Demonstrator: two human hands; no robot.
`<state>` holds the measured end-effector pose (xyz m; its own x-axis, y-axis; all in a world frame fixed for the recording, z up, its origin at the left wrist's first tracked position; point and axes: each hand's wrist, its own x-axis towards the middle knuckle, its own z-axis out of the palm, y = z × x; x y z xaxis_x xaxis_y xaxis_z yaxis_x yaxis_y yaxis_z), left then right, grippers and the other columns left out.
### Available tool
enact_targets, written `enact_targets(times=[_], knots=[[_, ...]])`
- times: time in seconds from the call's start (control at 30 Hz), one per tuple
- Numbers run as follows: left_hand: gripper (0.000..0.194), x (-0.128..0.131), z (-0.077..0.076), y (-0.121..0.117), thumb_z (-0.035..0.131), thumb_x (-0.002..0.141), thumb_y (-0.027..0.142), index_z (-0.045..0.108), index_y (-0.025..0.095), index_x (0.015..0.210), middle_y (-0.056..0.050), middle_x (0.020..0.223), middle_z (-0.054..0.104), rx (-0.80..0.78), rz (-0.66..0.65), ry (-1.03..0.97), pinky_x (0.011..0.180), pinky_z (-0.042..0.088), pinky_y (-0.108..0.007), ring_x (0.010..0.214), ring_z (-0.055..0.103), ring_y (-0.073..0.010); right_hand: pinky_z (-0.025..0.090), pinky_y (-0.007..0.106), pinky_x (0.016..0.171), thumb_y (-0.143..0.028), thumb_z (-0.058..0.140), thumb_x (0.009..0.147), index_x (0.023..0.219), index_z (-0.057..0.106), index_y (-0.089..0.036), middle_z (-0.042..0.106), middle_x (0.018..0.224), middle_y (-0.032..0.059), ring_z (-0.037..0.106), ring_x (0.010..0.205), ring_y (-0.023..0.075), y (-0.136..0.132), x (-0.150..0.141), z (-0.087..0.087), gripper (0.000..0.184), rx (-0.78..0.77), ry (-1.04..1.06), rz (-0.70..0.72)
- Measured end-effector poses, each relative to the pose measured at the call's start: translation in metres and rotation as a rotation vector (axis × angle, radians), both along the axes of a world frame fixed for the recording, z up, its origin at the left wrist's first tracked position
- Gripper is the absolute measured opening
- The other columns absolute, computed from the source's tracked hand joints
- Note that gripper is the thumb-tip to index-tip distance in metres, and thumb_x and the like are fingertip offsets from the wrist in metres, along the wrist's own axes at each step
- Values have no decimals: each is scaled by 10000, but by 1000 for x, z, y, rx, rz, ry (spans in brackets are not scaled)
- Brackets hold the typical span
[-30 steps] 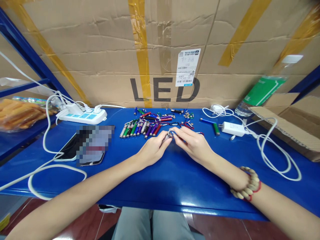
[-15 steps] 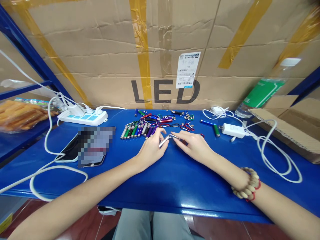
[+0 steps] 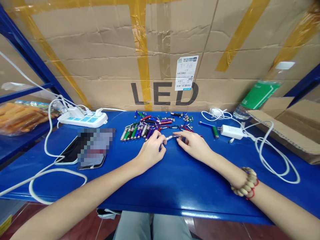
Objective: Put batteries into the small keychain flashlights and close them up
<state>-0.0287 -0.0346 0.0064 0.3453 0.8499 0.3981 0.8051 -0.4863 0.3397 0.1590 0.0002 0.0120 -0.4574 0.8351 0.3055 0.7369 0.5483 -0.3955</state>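
Note:
In front of me, both hands hold a small silver flashlight [image 3: 169, 137], a slim keychain type. My left hand [image 3: 151, 150] is closed on its tube, which the fingers mostly cover. At the other end, my right hand [image 3: 195, 146] pinches a thin curved silver carabiner [image 3: 176, 136] attached to it. Just beyond my left hand lies a row of similar flashlights [image 3: 137, 132] in silver, green, black, blue and purple. Behind both hands are loose red and dark carabiners [image 3: 174, 127] and a red flashlight [image 3: 165, 122].
A blue and a green tube [image 3: 215, 132] lie right of my right hand, near a white charger [image 3: 231, 131] with looped cable. Two phones [image 3: 96, 161] and a power strip [image 3: 96, 120] sit left. A water bottle [image 3: 261, 95] and an open carton [image 3: 287, 133] stand right.
The silver flashlight has come into view between my hands as my left fingers opened and then closed on it again. My right hand has shifted slightly and keeps its pinch.

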Motion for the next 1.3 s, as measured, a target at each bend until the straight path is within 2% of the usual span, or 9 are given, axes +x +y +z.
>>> enact_targets(times=[0.1,0.27,0.43,0.53,0.6,0.8,1.03,1.2,1.3], knots=[[255,-2,-2,1,400,771,67,573,179,921,-48,940,502,9,-5,27,766,481,-274,821,559,-147,451,223,529,-198,477,833,1215,524,-247,636,987,17,594,632,113,-3,0,1,388,35,-36,79],[303,-2,1,-1,427,801,125,588,158,1055,-76,959,535,50,91,132,779,485,-308,865,559,-186,448,211,525,-226,461,854,1242,487,-266,563,1148,24,594,631,92,-9,-2,6,392,72,-146,140],[309,0,2,-2,440,806,159,607,141,1065,-84,939,554,86,140,179,790,473,-327,868,546,-202,395,218,459,-319,534,822,1095,600,-270,574,1121,15,617,665,125,-6,8,16,285,146,-274,-59],[290,0,1,-2,448,806,183,614,133,1038,-88,918,557,120,151,180,772,469,-344,852,533,-214,405,249,458,-484,618,731,1026,644,-241,608,1045,51,635,715,199,2,24,20,384,125,-342,-207],[268,-1,2,-2,451,806,193,617,133,1007,-91,902,556,145,162,179,759,467,-354,849,522,-224,436,270,492,-509,645,695,979,668,-224,643,940,66,638,725,225,11,35,17,404,83,-358,-233],[256,-1,4,-3,464,795,210,592,132,1002,-113,985,553,154,168,158,825,437,-405,947,493,-258,476,256,568,-244,631,747,829,695,-207,678,801,33,624,633,160,27,43,4,110,66,-250,-170],[386,-1,-1,-4,472,814,257,517,171,1187,-111,1362,409,87,-4,133,984,331,-465,1271,308,-301,489,270,613,-249,558,803,852,681,-205,660,839,40,613,651,151,28,23,-2,140,92,-70,-38],[377,-1,0,-6,474,822,298,561,122,1143,-141,1322,463,54,51,171,995,318,-464,1216,402,-297,513,317,742,-194,459,849,981,639,-157,630,941,87,619,808,173,36,15,-5,227,123,85,102],[329,-1,1,-7,474,815,264,587,123,1090,-146,1258,520,104,63,172,969,344,-457,1161,455,-284,483,372,850,-248,446,870,1117,587,-169,585,1071,108,577,978,201,37,9,-6,296,154,36,183]])
